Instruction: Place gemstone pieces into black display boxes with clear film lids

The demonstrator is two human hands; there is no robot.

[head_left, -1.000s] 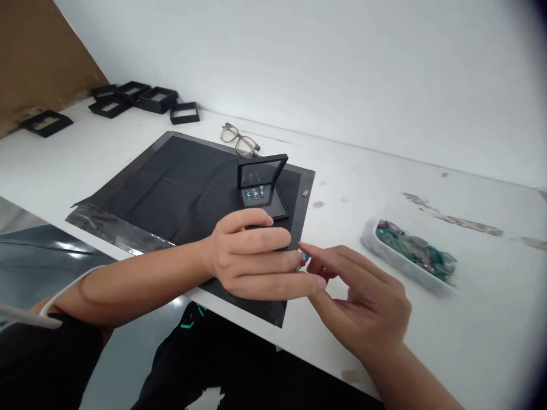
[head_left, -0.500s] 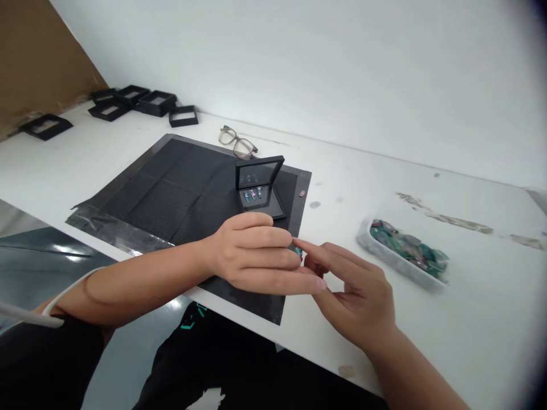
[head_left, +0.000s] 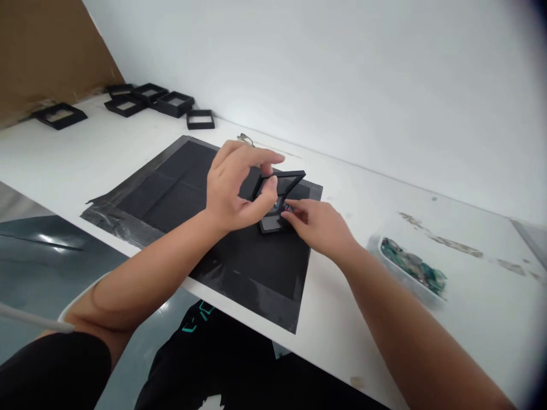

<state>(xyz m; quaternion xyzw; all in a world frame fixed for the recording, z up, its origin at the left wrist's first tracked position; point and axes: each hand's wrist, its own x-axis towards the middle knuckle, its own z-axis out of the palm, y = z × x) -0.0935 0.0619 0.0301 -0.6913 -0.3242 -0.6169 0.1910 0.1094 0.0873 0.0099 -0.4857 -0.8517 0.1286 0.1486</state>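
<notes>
A small black hinged case (head_left: 272, 223) stands with its lid raised on the black mat (head_left: 252, 279). Small shiny pieces inside it are mostly hidden by my fingers. At the case's left side, my left hand (head_left: 239, 185) is raised with thumb and index finger apart, holding nothing. Reaching over the right part of the case, my right hand (head_left: 320, 228) pinches a tiny shiny piece (head_left: 288, 209) between thumb and index finger.
Several black frames (head_left: 200, 119) lie at the back left. Behind my left hand, glasses (head_left: 245, 138) are partly hidden. To the right, a clear plastic tub (head_left: 382, 267) holds many green, glossy pieces. A brown board (head_left: 51, 51) borders the far left.
My hands have separated. The right one has moved up and left to the case with its small piece, while the left has risen and opened its fingers. The view has shifted slightly.
</notes>
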